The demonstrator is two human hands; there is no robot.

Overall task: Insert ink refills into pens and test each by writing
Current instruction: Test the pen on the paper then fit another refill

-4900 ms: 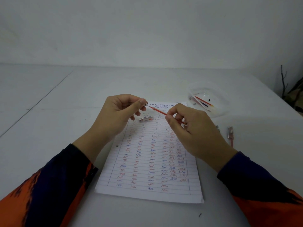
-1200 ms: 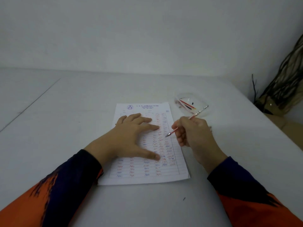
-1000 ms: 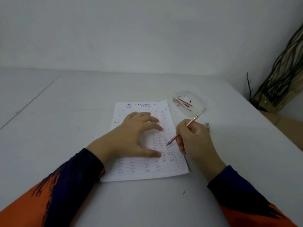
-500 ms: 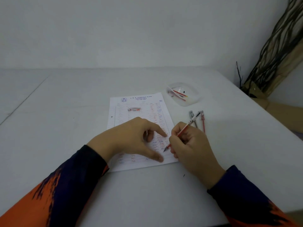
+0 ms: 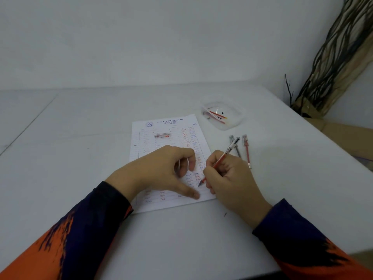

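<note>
My right hand (image 5: 228,178) pinches the red pen (image 5: 219,162), its tip on the lined sheet (image 5: 167,130) near its right edge. My left hand (image 5: 161,170) rests on the sheet, thumb pressing flat, fingers loosely curled and holding nothing. A pen cap (image 5: 162,135) lies higher on the sheet. On the tabletop (image 5: 80,128), two more pens (image 5: 246,150) lie just beyond my right hand; farther off is a clear dish (image 5: 235,123) of refills (image 5: 218,115).

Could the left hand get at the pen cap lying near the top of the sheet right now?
Probably yes. The left hand rests on the lined sheet holding nothing, and the pen cap lies just beyond its knuckles with only bare paper between. Lifting it leaves the sheet unheld.
</note>
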